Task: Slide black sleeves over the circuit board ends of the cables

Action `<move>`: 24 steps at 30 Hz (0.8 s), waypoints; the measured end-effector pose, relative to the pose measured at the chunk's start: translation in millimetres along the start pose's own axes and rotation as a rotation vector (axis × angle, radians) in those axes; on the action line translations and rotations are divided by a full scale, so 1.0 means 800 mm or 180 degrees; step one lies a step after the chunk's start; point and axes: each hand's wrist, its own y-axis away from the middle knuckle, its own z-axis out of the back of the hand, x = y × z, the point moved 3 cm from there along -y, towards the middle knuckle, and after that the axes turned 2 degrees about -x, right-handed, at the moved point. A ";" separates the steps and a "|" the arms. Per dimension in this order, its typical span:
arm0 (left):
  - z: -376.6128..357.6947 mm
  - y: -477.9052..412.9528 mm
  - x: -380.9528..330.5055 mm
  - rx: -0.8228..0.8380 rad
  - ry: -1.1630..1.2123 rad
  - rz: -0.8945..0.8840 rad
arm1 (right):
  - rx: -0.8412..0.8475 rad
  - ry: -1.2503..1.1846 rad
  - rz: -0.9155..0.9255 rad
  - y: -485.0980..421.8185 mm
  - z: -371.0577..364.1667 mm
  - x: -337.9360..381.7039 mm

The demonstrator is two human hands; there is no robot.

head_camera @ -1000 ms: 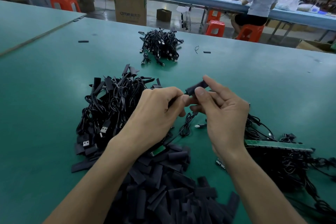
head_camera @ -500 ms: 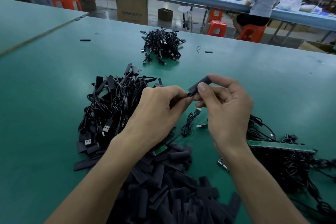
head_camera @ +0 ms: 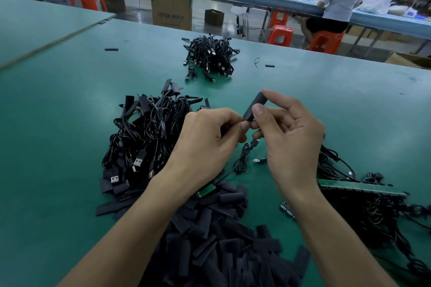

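Cardboard box [head_camera: 171,2] with "OTOR" printed on its front; the characters after it are unreadable

Above the green table [head_camera: 58,137], the right hand [head_camera: 291,140] pinches a black sleeve [head_camera: 254,105], tilted up and away, between thumb and forefinger. The left hand [head_camera: 205,142] pinches the cable [head_camera: 242,161] at the sleeve's lower mouth. Loose sleeves [head_camera: 221,242] lie heaped nearest, with coiled USB cables [head_camera: 149,130] to the left.

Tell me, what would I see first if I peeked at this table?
Two hands meet mid-table: the right hand pinches a black sleeve, and the left hand pinches a thin cable at its lower end. Nearer the person sits a big pile of loose sleeves, with a tangled heap of USB cables to the left.
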 end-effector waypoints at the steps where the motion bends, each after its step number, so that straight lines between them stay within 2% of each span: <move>1: -0.001 0.001 -0.001 -0.0022 -0.0002 0.0002 | 0.0006 0.0054 0.0012 0.000 -0.001 0.000; 10: -0.004 0.002 -0.002 -0.0044 0.0199 0.0175 | 0.0231 0.0418 0.0182 -0.003 -0.007 0.009; 12: -0.002 0.000 -0.001 0.0210 0.0168 0.0292 | 0.0159 0.0279 0.0088 -0.008 -0.004 0.009; 15: 0.003 0.001 0.010 0.0951 -0.0520 0.0502 | -0.0145 -0.0342 -0.0167 -0.020 0.003 0.009; 17: 0.007 0.002 0.013 0.1155 -0.0717 0.0604 | -0.0317 -0.0729 -0.0307 -0.030 0.009 0.011; 19: 0.011 -0.001 0.010 0.0990 -0.0569 0.0579 | -0.0348 -0.0961 -0.0387 -0.037 0.011 0.011; 21: 0.018 -0.008 0.006 0.0569 -0.0493 0.0577 | -0.0220 -0.0838 -0.0527 -0.041 0.012 0.004; 24: 0.042 -0.014 0.006 -0.0354 -0.0579 0.0558 | 0.0404 0.0624 -0.0639 -0.034 0.014 -0.021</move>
